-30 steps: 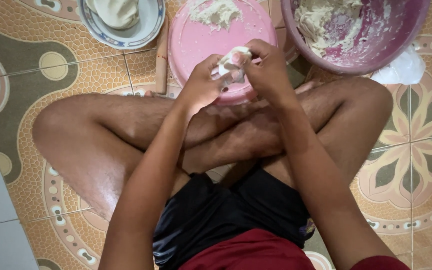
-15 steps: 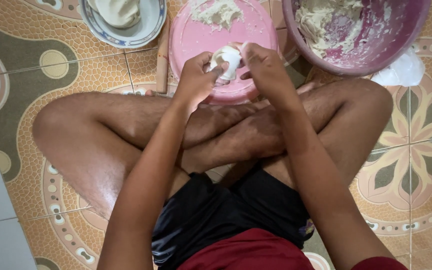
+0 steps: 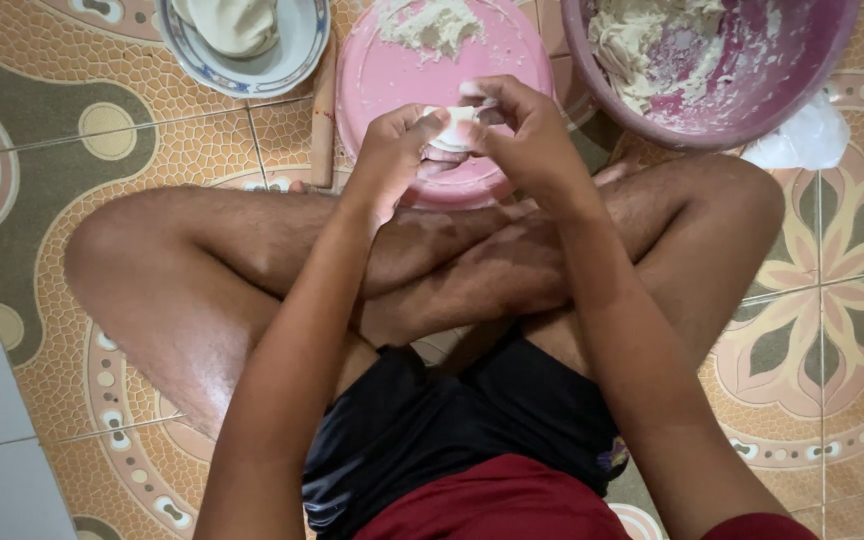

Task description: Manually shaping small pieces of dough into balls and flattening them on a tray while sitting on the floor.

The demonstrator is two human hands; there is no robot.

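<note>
I sit cross-legged on a patterned tile floor. My left hand (image 3: 392, 160) and my right hand (image 3: 527, 140) meet over a round pink plate (image 3: 382, 85) and pinch a small piece of white dough (image 3: 455, 130) between their fingertips. More crumbly dough (image 3: 432, 22) lies at the plate's far side. A large purple bowl (image 3: 742, 115) to the right holds a sticky mass of white dough (image 3: 642, 40).
A white plate with a blue rim (image 3: 292, 62) holding a pale lump sits at the far left. A wooden rolling pin (image 3: 323, 120) lies between that plate and the pink one. A white plastic bag (image 3: 802, 140) rests beside the purple bowl. My crossed legs (image 3: 472, 260) fill the middle.
Both hands have kept working the dough piece, turning and pinching it; it now sits slightly lower between the fingertips. Nothing else moved.
</note>
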